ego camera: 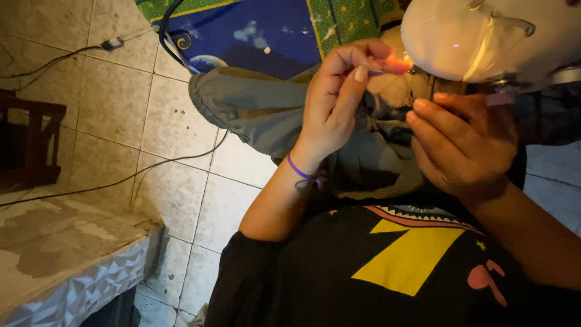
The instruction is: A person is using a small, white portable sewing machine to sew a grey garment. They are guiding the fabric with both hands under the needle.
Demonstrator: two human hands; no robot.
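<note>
- The grey cloth (pixel 266 115) is laid under the sewing machine (pixel 484 36).
- Left hand (pixel 336 100): fingertips are pinched at the lit needle area; thread cannot be discerned.
- Right hand (pixel 463 142): fingers are curled beside it; any grasp cannot be told.
- No stitching is judged begun.

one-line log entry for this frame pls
left hand: fingers pinched near sewing machine lamp | right hand: on grey fabric under machine | floor: tiles, cables

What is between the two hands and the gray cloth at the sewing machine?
Nothing visible. The left hand pinches at the lit spot under the white sewing machine, the right hand sits beside it, and both are right over the gray cloth.
</note>
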